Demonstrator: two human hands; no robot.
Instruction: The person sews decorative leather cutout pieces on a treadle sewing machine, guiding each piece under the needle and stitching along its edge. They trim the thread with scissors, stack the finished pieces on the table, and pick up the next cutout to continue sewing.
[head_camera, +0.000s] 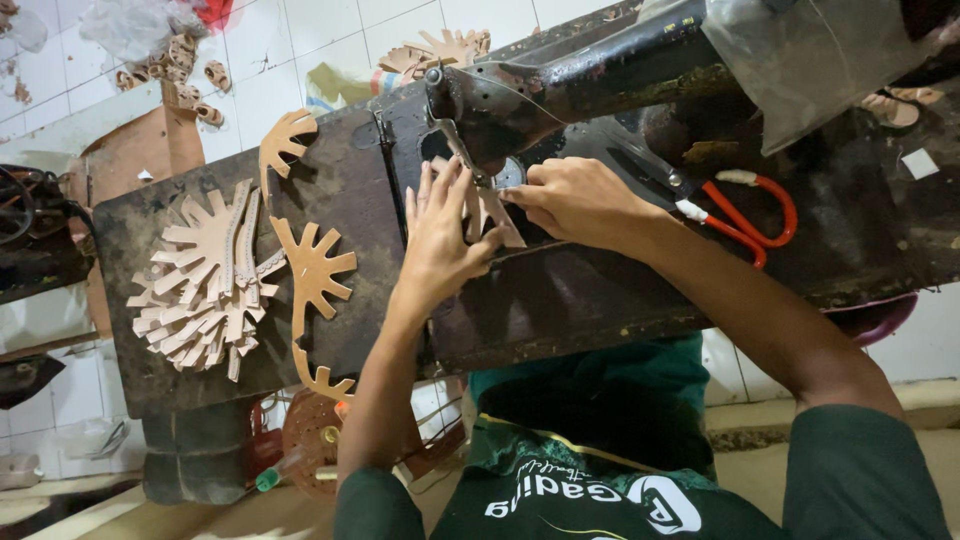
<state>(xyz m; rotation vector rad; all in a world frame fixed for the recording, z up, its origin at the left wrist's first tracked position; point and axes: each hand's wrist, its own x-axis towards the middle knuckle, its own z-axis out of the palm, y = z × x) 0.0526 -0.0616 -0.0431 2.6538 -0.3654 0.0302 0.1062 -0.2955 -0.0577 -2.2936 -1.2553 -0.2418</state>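
Hands on tan cutout

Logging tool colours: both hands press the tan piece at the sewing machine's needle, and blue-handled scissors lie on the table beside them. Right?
Not quite: the scissors have red handles, as the head view shows. The left hand and right hand do press the tan piece.

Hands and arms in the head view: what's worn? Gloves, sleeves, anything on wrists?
Both the left hand and right hand are bare: no gloves, and no rings, watch or bands that I can see. Forearms are uncovered up to short dark green sleeves. The shirt is the same dark green, with white lettering and a thin yellowish line across it.
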